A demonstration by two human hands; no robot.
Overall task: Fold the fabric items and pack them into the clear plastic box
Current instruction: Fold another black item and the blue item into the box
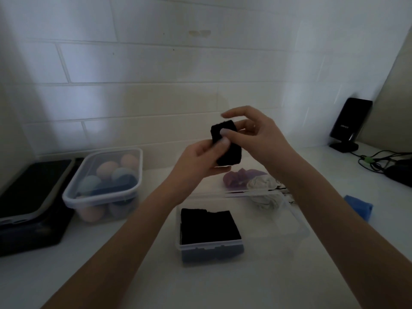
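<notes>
Both hands hold a small black folded fabric piece (227, 143) up in the air above the counter. My left hand (196, 161) grips its lower left side from below, thumb on its front. My right hand (254, 132) pinches its upper part with thumb and fingers. Below them the clear plastic box (274, 233) stands open, with folded black fabric (209, 226) lying in its left half. Behind the box lie a purple scrunchie (238, 178) and a white crumpled fabric item (265, 190). A blue fabric piece (359, 206) peeks out beside my right forearm.
A lidded clear container (73, 195) with several pastel sponges stands at the left, next to a black tray (29, 206). At the back right are a black device on a stand (350, 123) and tangled cables (383, 161). A white tiled wall closes off the back.
</notes>
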